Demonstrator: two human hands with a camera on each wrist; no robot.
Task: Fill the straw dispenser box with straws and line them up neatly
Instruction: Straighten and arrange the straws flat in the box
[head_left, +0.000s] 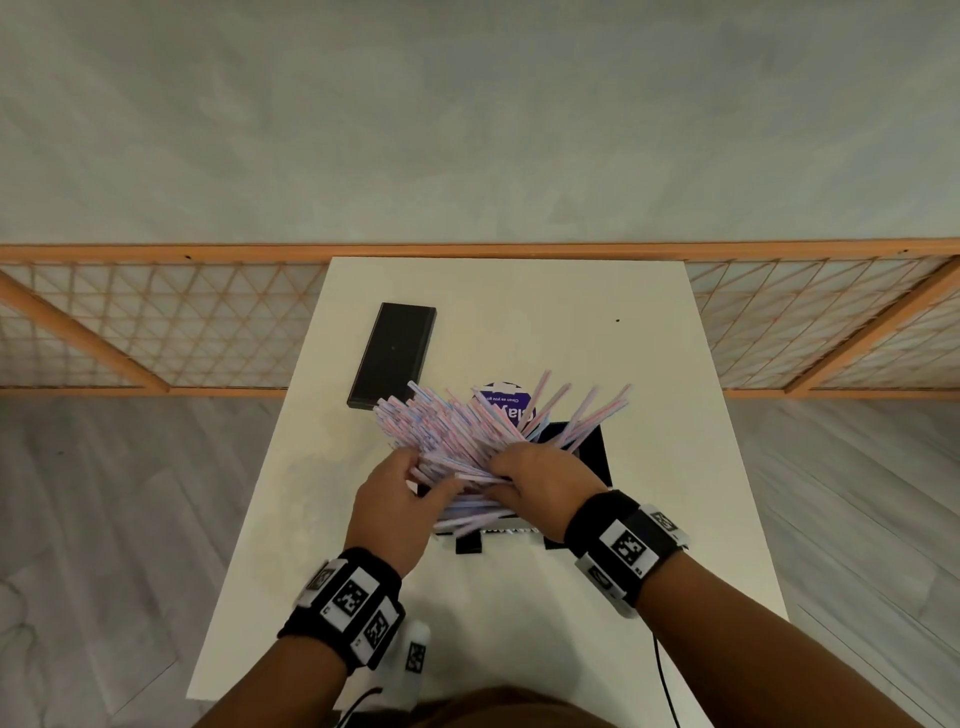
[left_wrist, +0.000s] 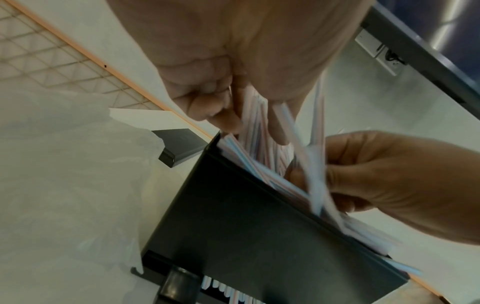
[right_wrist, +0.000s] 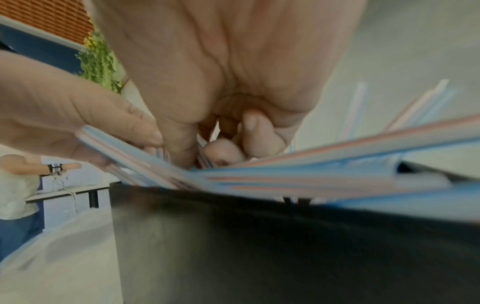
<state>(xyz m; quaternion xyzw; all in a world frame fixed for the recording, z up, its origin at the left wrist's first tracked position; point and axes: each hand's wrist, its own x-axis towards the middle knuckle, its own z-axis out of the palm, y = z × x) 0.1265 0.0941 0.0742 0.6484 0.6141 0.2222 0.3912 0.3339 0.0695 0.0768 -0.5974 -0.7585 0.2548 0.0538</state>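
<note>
Here, the straws (head_left: 457, 431), striped pink, blue and white, form a loose fan above the black box (head_left: 592, 457), which stands on the white counter (head_left: 597, 332). Their lower ends sit in the open top of the box; their upper ends splay out to the left and to the far right. Some straws lie flat across the box rim.

The left hand (head_left: 395, 499) has its grip clamped on the near left part of the bundle, fingers (left_wrist: 228, 121) curled round several straws, thumb on the other side. The right hand (head_left: 540, 483) sits on top of the bundle at the box opening, its grip likewise closed, fingers (right_wrist: 259, 131) curled down onto the straws. The two hands are just beside each other.

More straw ends show in the slot at the lower front of the box. A black lid (head_left: 392, 353) lies flat on the counter, to the far left of the box. A purple label (head_left: 504, 402) shows behind the straws.
</note>
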